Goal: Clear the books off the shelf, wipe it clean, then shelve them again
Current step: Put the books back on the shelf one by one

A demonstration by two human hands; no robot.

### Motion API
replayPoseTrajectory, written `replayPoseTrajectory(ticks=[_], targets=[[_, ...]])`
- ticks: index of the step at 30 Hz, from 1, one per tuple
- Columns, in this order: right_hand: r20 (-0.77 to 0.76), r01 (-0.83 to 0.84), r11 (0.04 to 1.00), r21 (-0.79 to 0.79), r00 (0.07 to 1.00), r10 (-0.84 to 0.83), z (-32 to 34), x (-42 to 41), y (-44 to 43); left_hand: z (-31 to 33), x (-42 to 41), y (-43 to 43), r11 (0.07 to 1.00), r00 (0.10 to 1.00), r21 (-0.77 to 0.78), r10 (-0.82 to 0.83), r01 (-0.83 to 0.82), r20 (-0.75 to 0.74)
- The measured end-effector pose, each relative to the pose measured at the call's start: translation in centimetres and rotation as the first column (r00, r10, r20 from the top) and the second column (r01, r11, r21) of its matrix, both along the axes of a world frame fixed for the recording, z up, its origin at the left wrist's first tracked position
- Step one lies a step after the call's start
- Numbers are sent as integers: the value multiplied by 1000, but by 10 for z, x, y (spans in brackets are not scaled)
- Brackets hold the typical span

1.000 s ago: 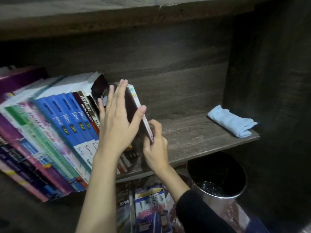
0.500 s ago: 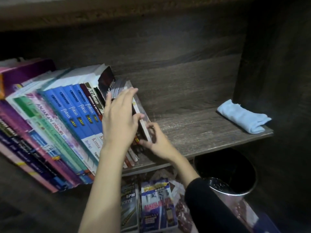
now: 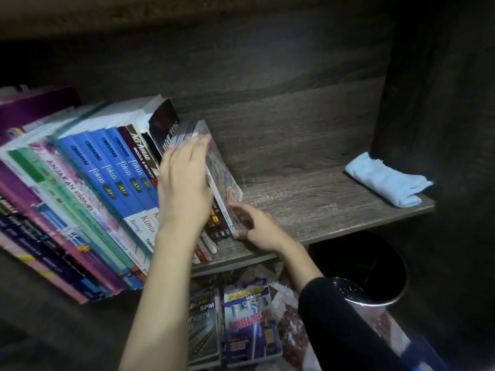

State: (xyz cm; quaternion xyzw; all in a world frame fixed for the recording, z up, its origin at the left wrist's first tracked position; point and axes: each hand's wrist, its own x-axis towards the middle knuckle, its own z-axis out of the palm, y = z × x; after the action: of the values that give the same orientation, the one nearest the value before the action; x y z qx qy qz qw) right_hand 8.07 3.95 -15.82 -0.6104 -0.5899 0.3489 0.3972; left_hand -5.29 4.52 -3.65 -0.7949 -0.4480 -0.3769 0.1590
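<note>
A row of books (image 3: 107, 183) leans to the left on the dark wooden shelf (image 3: 308, 207). The rightmost book (image 3: 222, 178), thin with a pale patterned cover, leans against several small dark-spined books. My left hand (image 3: 184, 183) lies flat with straight fingers over the front edges of those small books and the thin one. My right hand (image 3: 259, 228) is at the thin book's lower corner, which it pinches between thumb and fingers just above the shelf board. A folded light blue cloth (image 3: 385, 183) lies at the shelf's right end.
Below the shelf, two books (image 3: 249, 322) lie flat on the floor. A round metal bin (image 3: 375, 298) stands under the shelf's right part. A dark side panel (image 3: 442, 129) closes the shelf on the right; bare board runs between books and cloth.
The thin book has gone from held away from the row to leaning against it. My left hand moved down onto the book edges, and my right hand dropped to the lower corner.
</note>
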Motion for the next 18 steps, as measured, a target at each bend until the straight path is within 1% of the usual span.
replayPoseTrajectory(ticks=[2,6,11,18], targets=[[29,13,1000,1,999,-13,1,-1,-1,-2,1,1,1000,1000,8,6,-6,12],[39,19,1000,12,999,-20,2,-3,1,-4,4,2,1000,999,15,8,-9,41],[76,39,999,12,996,-40,2,-3,3,-6,6,6,999,999,26,26,-27,37],[76,57,998,7,995,-57,4,-6,3,-8,9,9,997,998,64,50,-52,32]])
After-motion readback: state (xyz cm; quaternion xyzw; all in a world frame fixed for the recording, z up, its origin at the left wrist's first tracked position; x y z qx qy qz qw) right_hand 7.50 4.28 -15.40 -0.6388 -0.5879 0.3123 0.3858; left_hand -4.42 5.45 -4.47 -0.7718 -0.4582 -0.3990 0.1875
